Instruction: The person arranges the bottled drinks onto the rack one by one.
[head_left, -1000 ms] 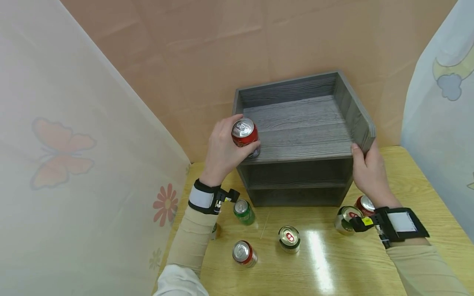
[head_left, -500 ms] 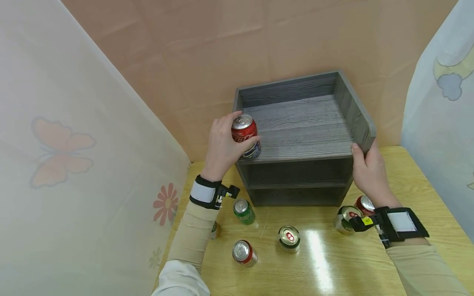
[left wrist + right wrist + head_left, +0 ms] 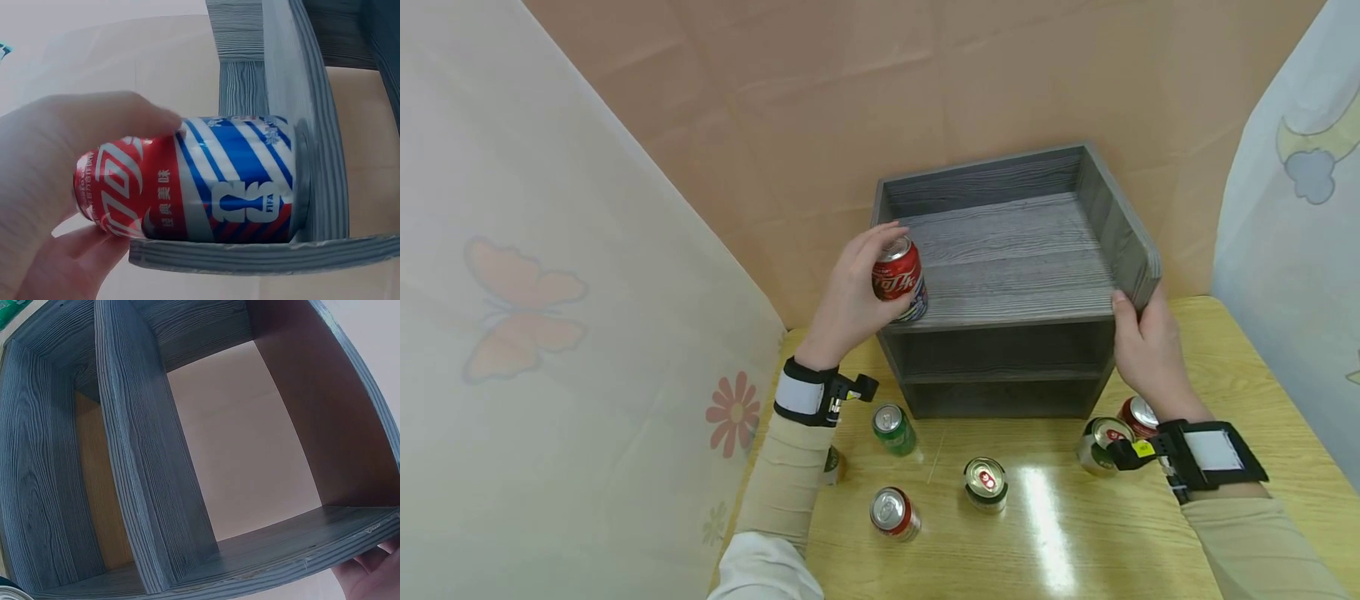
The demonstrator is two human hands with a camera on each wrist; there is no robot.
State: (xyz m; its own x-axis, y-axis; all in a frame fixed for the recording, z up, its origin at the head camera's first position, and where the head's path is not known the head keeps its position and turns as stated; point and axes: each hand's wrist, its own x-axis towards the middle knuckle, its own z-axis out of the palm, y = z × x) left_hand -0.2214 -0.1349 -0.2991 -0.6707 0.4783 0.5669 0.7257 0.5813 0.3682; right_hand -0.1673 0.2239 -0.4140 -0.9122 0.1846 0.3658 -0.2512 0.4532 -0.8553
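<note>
My left hand holds a red Coca-Cola can at the left front corner of the grey wooden shelf unit's top board. The can stands upright beside the low side panel. In the left wrist view, the thumb lies along the Coca-Cola can and its base meets the board. My right hand grips the unit's right side panel, thumb at the front edge and fingers out of sight behind it. Only part of the right hand shows in the right wrist view, below the unit's open compartments.
On the wooden table stand a green can, a red can and a gold-topped can. By the right wrist are another gold-topped can and a red can. The left forearm partly hides a can.
The Coca-Cola can has gone from tilted towards me to upright on the top board, its lid moving back. My left fingers now reach further over its lid. The right hand keeps its place.
</note>
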